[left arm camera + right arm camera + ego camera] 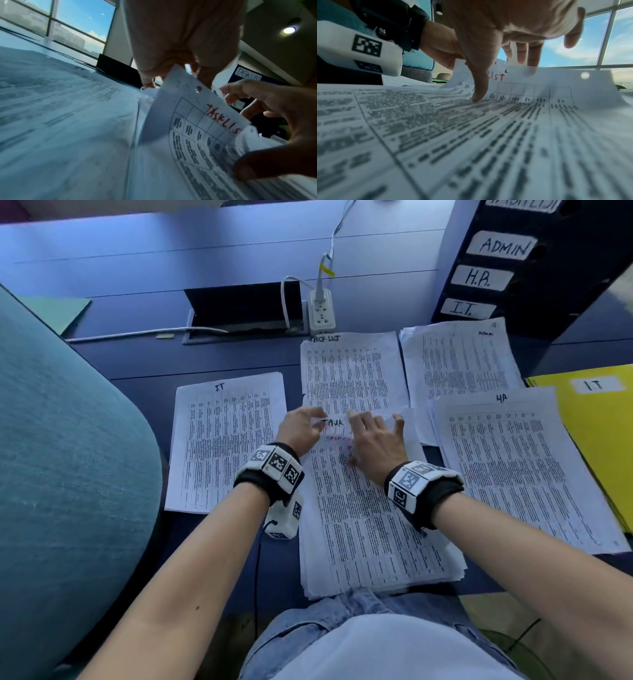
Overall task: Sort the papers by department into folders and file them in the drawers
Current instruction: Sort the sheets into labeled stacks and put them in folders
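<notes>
A thick stack of printed sheets (pixel 370 525) lies in front of me at the table's near edge. Its top sheet (pixel 197 108), marked TASK LIST in red, is bent up at the far edge. My left hand (pixel 301 428) pinches that sheet's far left corner. My right hand (pixel 373 440) has its thumb (pixel 479 88) pressed on the sheet and its fingers hooked behind the raised edge. Sorted piles lie around: IT (pixel 226 440) at left, task list (pixel 352 371) beyond, admin (pixel 459 361) far right, HR (pixel 513 474) at right.
A dark drawer unit (pixel 534 268) labelled ADMIN, H.R. and I.T. stands at the back right. A yellow folder (pixel 596 419) marked I.T lies at the right edge. A power strip (pixel 322 309) and cable sit behind the piles. A teal chair (pixel 68 474) is at left.
</notes>
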The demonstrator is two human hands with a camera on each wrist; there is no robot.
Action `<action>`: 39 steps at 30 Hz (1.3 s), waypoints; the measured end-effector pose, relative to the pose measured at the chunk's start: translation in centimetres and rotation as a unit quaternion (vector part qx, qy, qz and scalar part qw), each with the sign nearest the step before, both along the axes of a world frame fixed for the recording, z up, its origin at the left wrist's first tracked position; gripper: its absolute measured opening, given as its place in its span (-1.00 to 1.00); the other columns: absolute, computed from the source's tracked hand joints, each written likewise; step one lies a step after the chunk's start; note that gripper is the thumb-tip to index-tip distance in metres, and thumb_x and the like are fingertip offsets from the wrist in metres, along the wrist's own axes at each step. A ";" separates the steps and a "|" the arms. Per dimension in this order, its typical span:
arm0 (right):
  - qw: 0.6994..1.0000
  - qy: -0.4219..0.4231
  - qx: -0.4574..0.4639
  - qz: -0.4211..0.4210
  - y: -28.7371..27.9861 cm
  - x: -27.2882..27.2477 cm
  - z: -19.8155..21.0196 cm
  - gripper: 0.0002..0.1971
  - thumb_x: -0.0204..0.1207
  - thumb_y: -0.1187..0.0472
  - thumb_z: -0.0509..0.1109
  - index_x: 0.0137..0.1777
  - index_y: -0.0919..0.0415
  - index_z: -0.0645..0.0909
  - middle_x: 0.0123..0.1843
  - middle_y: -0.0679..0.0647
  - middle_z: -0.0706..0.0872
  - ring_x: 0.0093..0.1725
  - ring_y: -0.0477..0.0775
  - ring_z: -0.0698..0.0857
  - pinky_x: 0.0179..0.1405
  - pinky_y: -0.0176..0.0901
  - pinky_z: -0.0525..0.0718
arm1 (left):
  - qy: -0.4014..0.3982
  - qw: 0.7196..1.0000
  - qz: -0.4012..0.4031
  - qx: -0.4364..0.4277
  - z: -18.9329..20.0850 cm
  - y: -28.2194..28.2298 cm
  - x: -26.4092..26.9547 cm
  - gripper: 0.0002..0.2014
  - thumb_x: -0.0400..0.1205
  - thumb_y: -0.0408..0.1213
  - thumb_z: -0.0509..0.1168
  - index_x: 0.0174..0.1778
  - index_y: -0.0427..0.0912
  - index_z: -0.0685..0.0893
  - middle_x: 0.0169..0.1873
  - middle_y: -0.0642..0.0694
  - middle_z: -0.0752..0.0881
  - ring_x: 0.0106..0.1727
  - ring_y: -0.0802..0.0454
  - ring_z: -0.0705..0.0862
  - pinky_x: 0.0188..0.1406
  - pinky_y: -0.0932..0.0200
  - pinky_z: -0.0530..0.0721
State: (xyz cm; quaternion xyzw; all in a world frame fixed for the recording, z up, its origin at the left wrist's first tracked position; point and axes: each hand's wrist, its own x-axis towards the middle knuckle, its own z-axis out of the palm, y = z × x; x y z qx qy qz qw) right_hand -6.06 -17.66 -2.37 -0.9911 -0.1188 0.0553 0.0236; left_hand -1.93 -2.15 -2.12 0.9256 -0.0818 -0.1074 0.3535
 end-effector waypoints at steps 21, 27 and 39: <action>0.988 -0.022 -0.098 0.113 0.7 -3.2 0.5 -0.96 0.30 0.25 0.49 -0.33 0.18 0.72 0.03 0.14 0.75 0.15 0.23 0.68 0.43 0.27 -0.07 | 0.094 0.988 0.043 0.115 -0.9 0.5 -0.5 -0.60 0.69 0.00 0.09 0.41 -0.08 0.44 0.34 -0.21 0.33 0.42 -0.16 0.26 0.46 -0.16 0.31; 0.993 -0.062 -0.042 0.097 0.8 -3.1 0.2 -0.70 0.20 0.36 0.50 -0.03 0.24 0.65 -0.20 0.14 0.80 -0.16 0.18 0.78 0.42 0.28 0.07 | 0.003 0.998 0.035 0.042 -0.4 0.6 -0.1 -0.78 0.61 -0.28 0.28 0.17 -0.17 0.58 0.15 -0.22 0.49 0.16 -0.14 0.55 0.23 -0.07 0.57; 0.994 -0.081 0.070 0.013 -1.1 1.1 2.2 -0.69 0.58 -0.01 0.29 0.21 0.16 0.54 0.12 0.02 0.71 0.11 0.01 0.64 0.36 -0.06 0.13 | 0.003 0.995 0.038 -0.093 0.0 1.3 -0.2 -0.83 0.61 -0.53 0.20 -0.16 -0.45 0.70 -0.40 -0.11 0.60 -0.35 0.07 0.51 -0.31 0.34 0.48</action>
